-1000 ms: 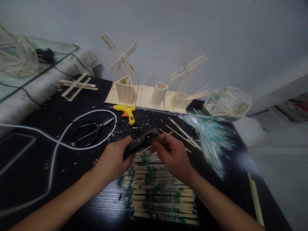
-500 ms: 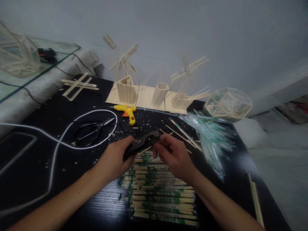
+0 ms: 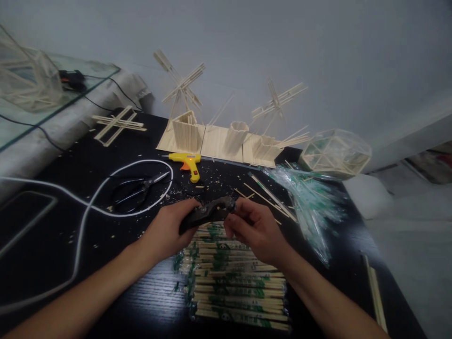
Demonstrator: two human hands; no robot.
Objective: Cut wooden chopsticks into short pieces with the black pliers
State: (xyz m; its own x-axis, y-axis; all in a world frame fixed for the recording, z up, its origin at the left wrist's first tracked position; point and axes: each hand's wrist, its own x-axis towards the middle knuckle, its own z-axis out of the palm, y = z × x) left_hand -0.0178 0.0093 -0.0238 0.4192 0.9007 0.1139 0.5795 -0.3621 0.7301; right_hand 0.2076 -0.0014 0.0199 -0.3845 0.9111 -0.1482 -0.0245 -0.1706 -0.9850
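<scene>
My left hand [image 3: 168, 230] grips the handles of black cutting pliers [image 3: 208, 212], held over the black table [image 3: 52, 235]. My right hand [image 3: 256, 230] is closed beside the pliers' jaws, its fingertips pinching something small there; a thin wooden stick cannot be made out clearly between them. Under both hands lies a pack of wrapped disposable chopsticks [image 3: 233, 282] with green print.
A yellow glue gun [image 3: 187, 163], black scissors [image 3: 139, 190] and a white cable [image 3: 81, 207] lie to the left. Stick-built windmill models on wooden bases [image 3: 215, 139] stand at the back. Empty plastic wrappers [image 3: 307, 202] and a stick-framed dome [image 3: 334, 153] are at the right. Loose sticks and chips are scattered about.
Both hands and the pliers shifted slightly; the stick that showed below the pliers' jaws is no longer visible. The view rose a little.
</scene>
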